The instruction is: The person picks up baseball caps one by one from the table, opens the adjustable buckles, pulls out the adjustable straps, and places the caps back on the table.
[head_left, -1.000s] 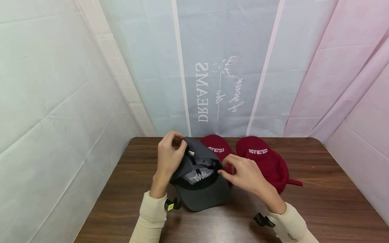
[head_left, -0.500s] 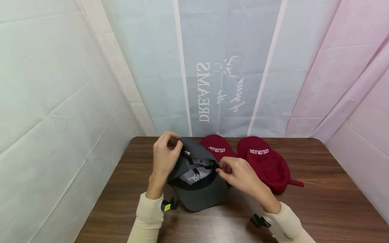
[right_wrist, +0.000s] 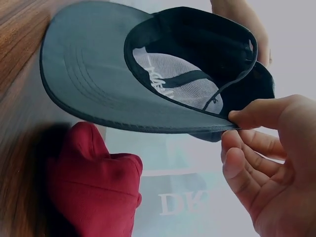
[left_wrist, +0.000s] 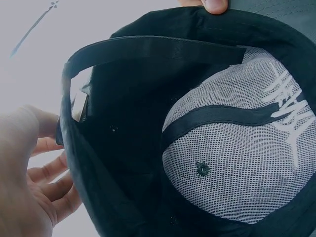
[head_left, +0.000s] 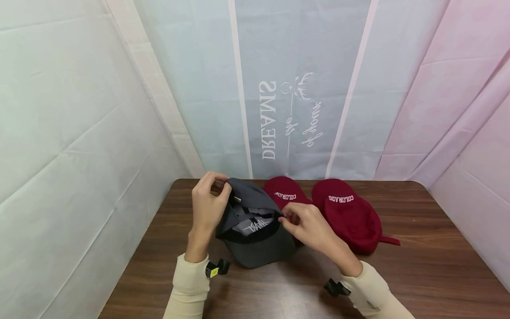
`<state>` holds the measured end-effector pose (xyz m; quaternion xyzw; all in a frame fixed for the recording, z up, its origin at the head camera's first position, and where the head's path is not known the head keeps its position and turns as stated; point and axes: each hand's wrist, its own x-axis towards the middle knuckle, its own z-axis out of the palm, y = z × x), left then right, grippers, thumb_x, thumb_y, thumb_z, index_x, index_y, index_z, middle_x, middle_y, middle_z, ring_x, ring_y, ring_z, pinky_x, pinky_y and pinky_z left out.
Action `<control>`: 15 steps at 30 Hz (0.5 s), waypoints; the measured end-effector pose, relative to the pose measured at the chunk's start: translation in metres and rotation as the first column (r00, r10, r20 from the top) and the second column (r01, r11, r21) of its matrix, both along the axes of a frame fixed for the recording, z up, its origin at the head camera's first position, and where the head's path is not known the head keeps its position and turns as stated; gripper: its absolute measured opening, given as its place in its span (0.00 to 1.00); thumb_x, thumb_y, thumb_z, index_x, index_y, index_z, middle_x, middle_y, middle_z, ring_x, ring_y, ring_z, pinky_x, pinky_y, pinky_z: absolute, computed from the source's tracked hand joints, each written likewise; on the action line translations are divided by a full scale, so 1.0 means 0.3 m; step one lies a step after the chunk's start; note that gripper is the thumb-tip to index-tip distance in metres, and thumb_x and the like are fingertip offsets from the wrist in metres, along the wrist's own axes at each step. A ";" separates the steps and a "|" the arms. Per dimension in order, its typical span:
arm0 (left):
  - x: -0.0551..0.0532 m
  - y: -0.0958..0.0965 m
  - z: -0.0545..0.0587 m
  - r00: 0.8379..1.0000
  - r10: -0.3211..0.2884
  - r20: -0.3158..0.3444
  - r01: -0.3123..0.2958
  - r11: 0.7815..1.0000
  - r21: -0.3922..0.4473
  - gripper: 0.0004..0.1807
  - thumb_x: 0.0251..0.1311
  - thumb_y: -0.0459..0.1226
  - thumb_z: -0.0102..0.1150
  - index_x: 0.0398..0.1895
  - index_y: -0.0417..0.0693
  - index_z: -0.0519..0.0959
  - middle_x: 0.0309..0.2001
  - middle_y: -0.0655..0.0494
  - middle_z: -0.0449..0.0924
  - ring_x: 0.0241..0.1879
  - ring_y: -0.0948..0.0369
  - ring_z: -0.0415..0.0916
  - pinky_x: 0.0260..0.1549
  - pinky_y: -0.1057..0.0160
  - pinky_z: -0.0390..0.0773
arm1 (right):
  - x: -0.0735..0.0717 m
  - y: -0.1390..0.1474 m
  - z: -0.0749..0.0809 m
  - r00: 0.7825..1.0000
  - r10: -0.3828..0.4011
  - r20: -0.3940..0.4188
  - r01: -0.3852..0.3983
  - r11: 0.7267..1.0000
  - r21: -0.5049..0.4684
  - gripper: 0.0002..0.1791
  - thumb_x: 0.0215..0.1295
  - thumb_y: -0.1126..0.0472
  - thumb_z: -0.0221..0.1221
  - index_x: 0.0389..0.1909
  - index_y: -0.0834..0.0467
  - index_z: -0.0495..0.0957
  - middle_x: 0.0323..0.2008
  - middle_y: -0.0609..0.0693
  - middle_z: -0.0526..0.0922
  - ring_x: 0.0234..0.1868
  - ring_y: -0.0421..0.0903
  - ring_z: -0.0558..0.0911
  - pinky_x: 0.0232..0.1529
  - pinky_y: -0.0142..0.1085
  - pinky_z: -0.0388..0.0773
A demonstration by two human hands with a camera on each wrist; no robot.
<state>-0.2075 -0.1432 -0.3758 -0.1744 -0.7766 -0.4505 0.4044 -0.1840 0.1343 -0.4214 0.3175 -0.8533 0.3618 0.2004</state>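
Tilted with its inside toward me in the head view is a dark grey baseball cap [head_left: 260,254], its brim toward the near side. My left hand [head_left: 208,201] pinches the cap's back rim. My right hand [head_left: 308,223] grips the rim at the side where crown and brim meet, thumb on the inner side in the right wrist view. The left wrist view shows the adjustment strap [left_wrist: 153,49] and a pale mesh lining [left_wrist: 237,163] with white lettering. Whether the brim touches the table is hard to tell.
Two dark red caps lettered COLORADO stand at the back of the wooden table [head_left: 418,274]: one [head_left: 283,190] partly behind the grey cap, the other [head_left: 350,217] to its right with a strap sticking out. Cloth walls [head_left: 199,88] enclose the table's sides and back.
Both hands have shifted slightly left with the grey cap, and its brim has risen a little in the head view. The red caps stay in place.
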 end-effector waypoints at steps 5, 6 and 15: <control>0.009 -0.013 0.010 1.000 0.004 -0.009 -0.004 1.000 0.020 0.08 0.62 0.23 0.64 0.37 0.43 0.86 0.33 0.50 0.84 0.28 0.58 0.81 0.30 0.66 0.80 | -0.006 -0.014 0.007 0.999 0.005 -0.040 -0.006 1.000 -0.024 0.10 0.60 0.68 0.74 0.33 0.52 0.83 0.26 0.42 0.81 0.25 0.31 0.76 0.29 0.29 0.80; 0.011 -0.015 0.011 1.000 0.002 -0.012 -0.002 1.000 0.025 0.08 0.62 0.23 0.64 0.37 0.43 0.87 0.33 0.50 0.84 0.29 0.58 0.81 0.31 0.66 0.80 | -0.007 -0.016 0.008 0.999 0.006 -0.048 -0.007 1.000 -0.028 0.10 0.60 0.68 0.74 0.33 0.53 0.83 0.26 0.42 0.81 0.25 0.31 0.76 0.29 0.29 0.80; 0.025 -0.035 0.033 0.998 0.006 -0.069 -0.003 0.999 0.038 0.08 0.62 0.22 0.63 0.37 0.41 0.86 0.32 0.48 0.83 0.29 0.57 0.79 0.32 0.64 0.80 | -0.027 -0.051 0.016 0.995 0.003 -0.101 -0.009 0.998 -0.058 0.09 0.60 0.68 0.74 0.34 0.54 0.83 0.26 0.44 0.82 0.25 0.33 0.78 0.28 0.28 0.80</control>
